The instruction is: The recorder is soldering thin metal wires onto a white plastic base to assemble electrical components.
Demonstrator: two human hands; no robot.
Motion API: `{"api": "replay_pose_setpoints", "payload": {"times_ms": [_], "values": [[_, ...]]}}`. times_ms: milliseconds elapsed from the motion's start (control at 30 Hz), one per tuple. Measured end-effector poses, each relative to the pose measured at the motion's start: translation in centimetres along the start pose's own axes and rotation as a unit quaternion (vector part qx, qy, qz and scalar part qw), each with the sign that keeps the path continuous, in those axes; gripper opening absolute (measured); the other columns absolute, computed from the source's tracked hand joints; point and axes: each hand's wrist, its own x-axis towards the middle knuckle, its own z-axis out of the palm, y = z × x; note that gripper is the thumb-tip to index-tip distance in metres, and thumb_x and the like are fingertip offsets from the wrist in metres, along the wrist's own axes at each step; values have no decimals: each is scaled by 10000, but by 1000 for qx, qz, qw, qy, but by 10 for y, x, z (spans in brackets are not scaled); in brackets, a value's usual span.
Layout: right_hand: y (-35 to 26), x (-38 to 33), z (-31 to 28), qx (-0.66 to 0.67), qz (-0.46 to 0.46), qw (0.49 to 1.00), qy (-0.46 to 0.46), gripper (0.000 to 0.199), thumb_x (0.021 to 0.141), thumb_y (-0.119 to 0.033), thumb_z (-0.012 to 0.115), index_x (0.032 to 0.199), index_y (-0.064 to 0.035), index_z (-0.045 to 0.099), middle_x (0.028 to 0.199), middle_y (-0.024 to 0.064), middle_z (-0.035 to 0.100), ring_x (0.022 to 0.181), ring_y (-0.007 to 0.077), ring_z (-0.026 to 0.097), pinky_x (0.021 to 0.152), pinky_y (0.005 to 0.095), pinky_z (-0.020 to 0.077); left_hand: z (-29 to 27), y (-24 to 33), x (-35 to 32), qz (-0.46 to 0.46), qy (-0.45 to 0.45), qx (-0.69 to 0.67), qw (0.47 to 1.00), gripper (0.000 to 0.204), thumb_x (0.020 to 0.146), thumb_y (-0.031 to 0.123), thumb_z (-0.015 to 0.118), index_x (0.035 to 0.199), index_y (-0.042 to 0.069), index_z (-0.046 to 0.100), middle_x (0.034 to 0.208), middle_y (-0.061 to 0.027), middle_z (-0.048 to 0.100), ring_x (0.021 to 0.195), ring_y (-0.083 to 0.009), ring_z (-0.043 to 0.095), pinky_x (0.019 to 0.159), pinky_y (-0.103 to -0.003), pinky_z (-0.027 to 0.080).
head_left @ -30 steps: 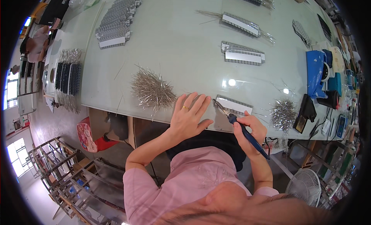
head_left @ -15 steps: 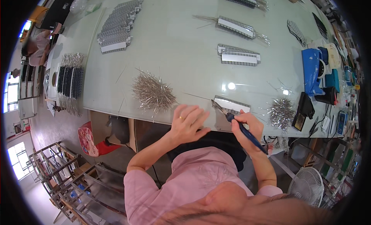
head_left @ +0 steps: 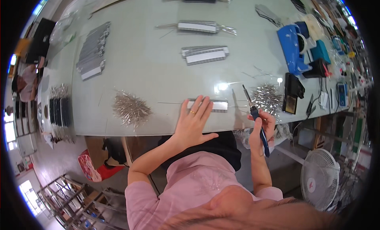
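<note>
My left hand (head_left: 194, 121) lies flat with fingers stretched over the left part of a flat grey-and-white strip (head_left: 220, 106) near the table's front edge. A thin wire (head_left: 168, 103) sticks out at the strip's left end, and more wire shows past its right end. In my right hand (head_left: 262, 129) is a soldering iron (head_left: 255, 111) with a dark blue handle, its tip pointing up and away from me, apart from the strip. Close by the iron's tip is a pile of short silvery wires (head_left: 267, 97). Another wire pile (head_left: 130, 108) lies left of my left hand.
Further back lie grey strips (head_left: 205, 55), a wired bundle (head_left: 196, 27) and an overlapping stack of strips (head_left: 93, 52). Dark strips with wires (head_left: 60, 111) sit at the left. On the right stand a blue tape dispenser (head_left: 291, 48) and a black soldering stand (head_left: 292, 93).
My left hand has moved onto the strip and flattened there. My right hand has carried the soldering iron right, off the strip's left end. The head view has shifted.
</note>
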Motion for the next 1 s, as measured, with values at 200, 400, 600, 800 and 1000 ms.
{"api": "replay_pose_setpoints", "payload": {"times_ms": [200, 400, 600, 800, 1000], "values": [[14, -4, -8, -3, 0, 1000, 9, 245, 951, -40, 541, 1182, -5, 468, 1115, 143, 567, 866, 239, 687, 849, 322, 511, 6, 2, -16, -7, 6, 62, 998, 907, 738, 577, 723, 1404, 15, 472, 1502, -149, 405, 1410, -311, 342, 1130, -586, 161], [35, 9, 9, -122, -194, 973, -27, 325, 824, -30, 684, 1111, -36, 532, 962, 151, 603, 838, 306, 628, 1035, 505, 442, 11, 7, -26, 7, 0, 116, 993, 850, 756, 533, 735, 1402, 42, 481, 1492, -135, 420, 1410, -302, 343, 1139, -563, 156], [47, 15, 16, -173, -193, 966, -6, 364, 798, -47, 723, 1115, -48, 543, 970, 139, 611, 866, 314, 614, 1086, 533, 375, -9, -19, -34, -29, 47, 83, 995, 813, 728, 430, 750, 1393, 41, 490, 1468, -132, 452, 1380, -316, 398, 1134, -560, 183], [48, 12, 20, -209, -155, 965, 22, 315, 849, -97, 701, 1102, -13, 533, 975, 145, 616, 869, 300, 629, 1130, 534, 303, -31, -49, -53, 7, 19, 65, 998, 692, 737, 299, 757, 1343, 40, 545, 1383, -117, 522, 1314, -290, 481, 1084, -491, 342], [34, -1, 16, -145, -151, 978, -25, 339, 905, -116, 629, 1157, 8, 439, 1025, 137, 633, 909, 225, 661, 1181, 536, 158, -32, -53, -63, -22, 74, 22, 997, 700, 758, 286, 733, 1364, 11, 517, 1419, -135, 494, 1343, -304, 449, 1078, -482, 358]]}}
